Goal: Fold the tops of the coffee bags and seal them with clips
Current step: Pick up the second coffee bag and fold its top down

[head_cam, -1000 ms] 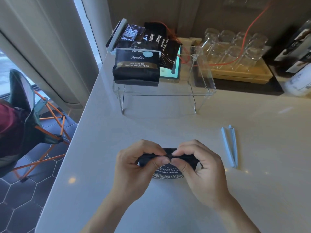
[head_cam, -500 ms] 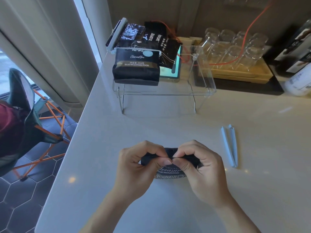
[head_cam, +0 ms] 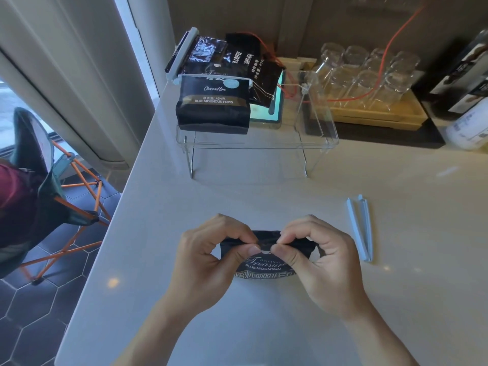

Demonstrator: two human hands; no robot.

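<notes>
A black coffee bag [head_cam: 264, 269] printed "Treasure Blue Mountain" stands on the white counter [head_cam: 264, 196] right in front of me. My left hand [head_cam: 208, 262] and my right hand [head_cam: 317, 260] pinch its top edge between thumb and fingers, thumbs almost touching at the middle. The top looks rolled down into a dark strip. A pale blue clip [head_cam: 360, 228] lies open in a narrow V on the counter, just right of my right hand. On a clear acrylic shelf [head_cam: 264, 147] at the back rest other black coffee bags [head_cam: 214, 104], two with white clips across their tops.
A wooden tray [head_cam: 380, 114] with several upturned glasses sits at the back right, with an orange cable [head_cam: 390, 46] running over it. A white jar [head_cam: 470, 128] stands at the far right. The counter's left edge drops to a tiled floor with an orange-framed folding chair [head_cam: 52, 196].
The bag's label shows more than before and both hands have spread slightly apart along the folded top. Nothing else has moved.
</notes>
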